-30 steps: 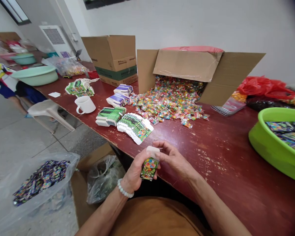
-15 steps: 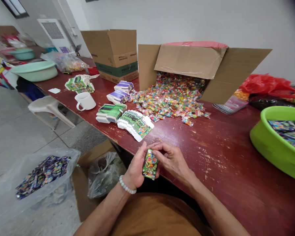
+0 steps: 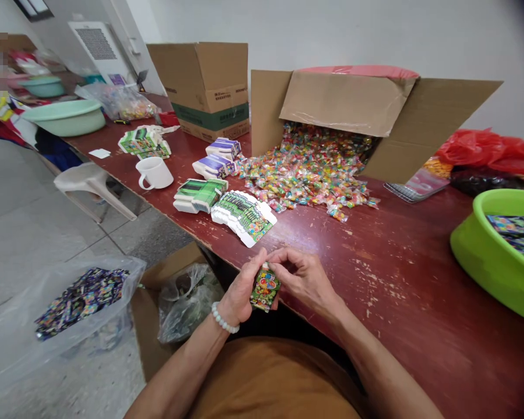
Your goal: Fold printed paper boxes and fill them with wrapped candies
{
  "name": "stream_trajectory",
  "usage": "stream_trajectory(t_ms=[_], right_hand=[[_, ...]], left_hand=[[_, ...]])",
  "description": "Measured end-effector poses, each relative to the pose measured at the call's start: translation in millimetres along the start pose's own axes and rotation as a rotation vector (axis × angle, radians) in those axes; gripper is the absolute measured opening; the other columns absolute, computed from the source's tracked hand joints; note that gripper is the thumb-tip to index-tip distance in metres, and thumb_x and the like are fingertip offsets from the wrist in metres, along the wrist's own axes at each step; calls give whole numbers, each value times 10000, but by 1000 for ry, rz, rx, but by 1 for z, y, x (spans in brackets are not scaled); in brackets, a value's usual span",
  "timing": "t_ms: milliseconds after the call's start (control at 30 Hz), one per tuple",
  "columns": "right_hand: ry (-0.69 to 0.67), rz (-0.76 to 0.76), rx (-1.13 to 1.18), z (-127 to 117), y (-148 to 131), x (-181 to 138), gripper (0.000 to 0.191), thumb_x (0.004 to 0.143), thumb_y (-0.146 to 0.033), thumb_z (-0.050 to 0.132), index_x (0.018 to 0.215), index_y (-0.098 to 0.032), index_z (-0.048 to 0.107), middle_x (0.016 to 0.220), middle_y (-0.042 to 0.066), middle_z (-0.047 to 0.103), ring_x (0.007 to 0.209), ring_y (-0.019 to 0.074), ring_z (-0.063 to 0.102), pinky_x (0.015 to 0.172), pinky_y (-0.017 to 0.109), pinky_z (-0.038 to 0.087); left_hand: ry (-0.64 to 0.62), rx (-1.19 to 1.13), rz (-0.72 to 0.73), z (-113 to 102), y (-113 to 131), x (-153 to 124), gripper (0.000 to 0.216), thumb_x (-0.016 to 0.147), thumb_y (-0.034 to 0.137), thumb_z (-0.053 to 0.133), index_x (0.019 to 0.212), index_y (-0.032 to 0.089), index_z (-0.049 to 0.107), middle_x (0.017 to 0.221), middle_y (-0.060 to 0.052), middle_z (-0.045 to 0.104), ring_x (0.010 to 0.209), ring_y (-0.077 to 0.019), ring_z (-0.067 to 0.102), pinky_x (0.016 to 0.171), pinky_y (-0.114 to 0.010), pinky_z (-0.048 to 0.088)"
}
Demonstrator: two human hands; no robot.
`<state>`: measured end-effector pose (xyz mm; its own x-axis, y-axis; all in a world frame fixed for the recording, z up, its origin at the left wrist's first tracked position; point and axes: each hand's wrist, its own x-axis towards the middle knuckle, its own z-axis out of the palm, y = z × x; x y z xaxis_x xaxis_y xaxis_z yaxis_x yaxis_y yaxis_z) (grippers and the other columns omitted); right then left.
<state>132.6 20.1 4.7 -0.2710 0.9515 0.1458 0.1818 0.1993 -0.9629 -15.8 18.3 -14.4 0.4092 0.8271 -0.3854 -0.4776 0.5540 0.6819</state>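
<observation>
A small green printed carton with fruit pictures is held upright in front of my body, over the table's near edge. My left hand, with a pale bead bracelet at the wrist, is wrapped round its side and back. At its top end, my right hand pinches with thumb and curled fingers, a bit of white card showing there. Just beyond the hands lies a fanned stack of flat green cartons. Behind that stack is a bundle of green cartons.
Wrapped candies spill from a tipped cardboard box. A white mug, purple carton bundles and another box stand left. A green basin holds packets at right. A plastic bag of packets sits below, left. Someone is at far left.
The white flap at the carton's top shows less now, and my right fingers have shifted slightly at that end. The whole view has moved a little.
</observation>
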Motion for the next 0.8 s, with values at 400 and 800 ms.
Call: stream_trajectory(t_ms=[400,800], right_hand=[[-42,-322,-658,19,21,-20,1039,580,-292,830,1457,-176,284,1393,197,445,1255,372,434,1019,556,391],[-138,-371,-569,33,12,-20,977,686,-502,772,1478,-198,287,1425,196,420,1281,378,451,1019,549,432]], left_hand=[[59,-313,-48,0,2,9,297,927,360,523,1118,157,624,775,-42,713,547,-153,663,485,-248,528],[116,34,100,-44,-4,-23,420,858,481,585,1173,205,553,737,-24,665,476,-152,613,437,-259,488]])
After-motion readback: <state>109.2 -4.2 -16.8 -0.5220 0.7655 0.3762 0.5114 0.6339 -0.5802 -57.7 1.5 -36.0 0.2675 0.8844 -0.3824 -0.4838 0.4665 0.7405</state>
